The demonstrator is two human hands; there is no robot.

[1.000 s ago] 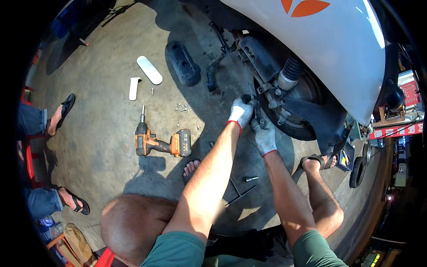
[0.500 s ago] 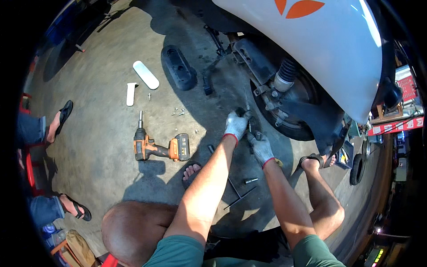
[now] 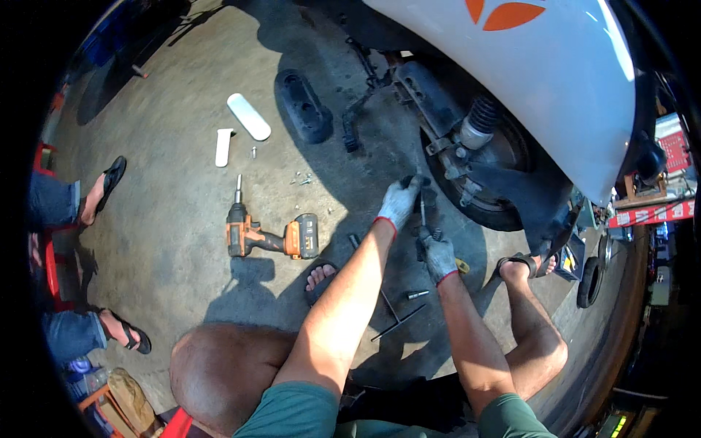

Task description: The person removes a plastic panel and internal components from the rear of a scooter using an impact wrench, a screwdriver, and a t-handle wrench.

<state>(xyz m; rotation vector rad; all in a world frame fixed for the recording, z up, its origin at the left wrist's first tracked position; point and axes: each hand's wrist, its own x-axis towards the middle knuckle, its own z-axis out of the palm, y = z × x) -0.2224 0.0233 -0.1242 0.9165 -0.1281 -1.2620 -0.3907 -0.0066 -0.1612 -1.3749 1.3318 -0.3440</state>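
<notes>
My left hand (image 3: 400, 201), in a pale work glove with a red cuff, is closed around the upper end of a slim metal rod (image 3: 423, 213) and a small dark piece by its fingertips. Below it and to the right, my right hand (image 3: 440, 257), gloved alike, closes on the rod's lower end; a dark ribbed part shows at its fingers. What exactly the rod belongs to is too small to make out. Just beyond both hands is the scooter's wheel (image 3: 499, 208), with a black-coiled shock absorber (image 3: 480, 124) beside it.
An orange-black cordless impact wrench (image 3: 266, 237) lies on the left, near small bolts (image 3: 303, 179), two white covers (image 3: 248, 117) and a black oblong cover (image 3: 303, 106). A T-handle wrench (image 3: 398, 321) and a socket (image 3: 418, 295) lie between my legs. Another person's sandalled feet (image 3: 113, 182) are far left.
My right hand has drawn slightly down, away from the left, so more of the rod shows between them. The whole view has shifted a little.
</notes>
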